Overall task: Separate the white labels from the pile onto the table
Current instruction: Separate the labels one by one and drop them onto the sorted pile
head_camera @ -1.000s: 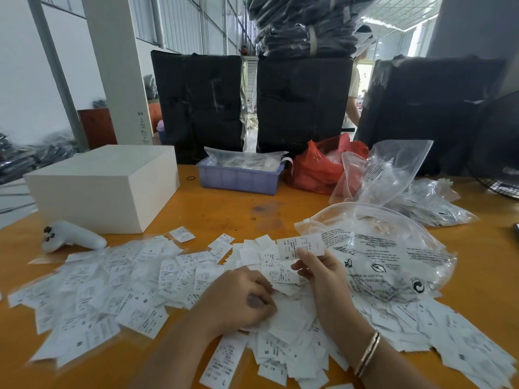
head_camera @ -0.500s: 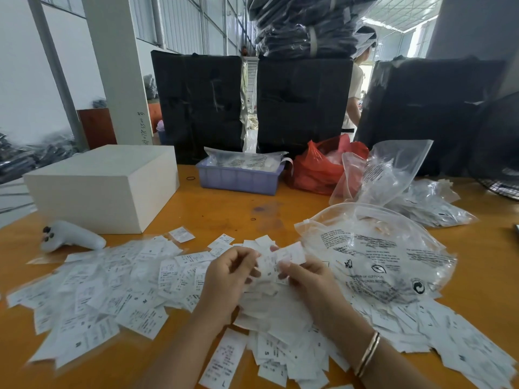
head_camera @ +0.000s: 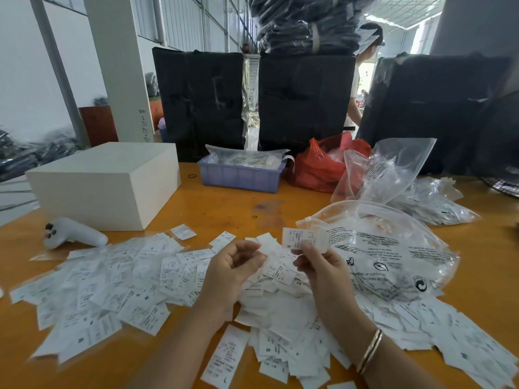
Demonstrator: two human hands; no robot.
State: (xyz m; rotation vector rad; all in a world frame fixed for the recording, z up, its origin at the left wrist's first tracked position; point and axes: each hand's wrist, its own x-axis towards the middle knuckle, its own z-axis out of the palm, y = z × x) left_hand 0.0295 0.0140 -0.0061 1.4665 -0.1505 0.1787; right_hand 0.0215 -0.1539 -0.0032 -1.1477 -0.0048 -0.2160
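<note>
A heap of small white printed labels (head_camera: 278, 310) covers the middle of the orange table (head_camera: 230, 209), with more spread out flat to the left (head_camera: 112, 287). My right hand (head_camera: 320, 265) pinches one white label (head_camera: 302, 238) by its lower edge and holds it upright above the heap. Just to its left my left hand (head_camera: 233, 265) hovers over the heap, palm turned inward, fingers loosely curled, with nothing visibly held in it. A single label (head_camera: 224, 357) lies near the front edge.
A clear printed plastic bag (head_camera: 393, 254) lies right of the hands, more clear bags (head_camera: 387, 169) behind it. At the back stand a white box (head_camera: 106, 183), a lilac bin (head_camera: 241, 175), a red bag (head_camera: 323, 167). A white controller (head_camera: 73, 234) rests left. A person (head_camera: 362, 80) stands behind black bundles.
My right hand has lifted one label up out of the heap. My left hand has drawn back from it and opened, after both hands met over the pile.
</note>
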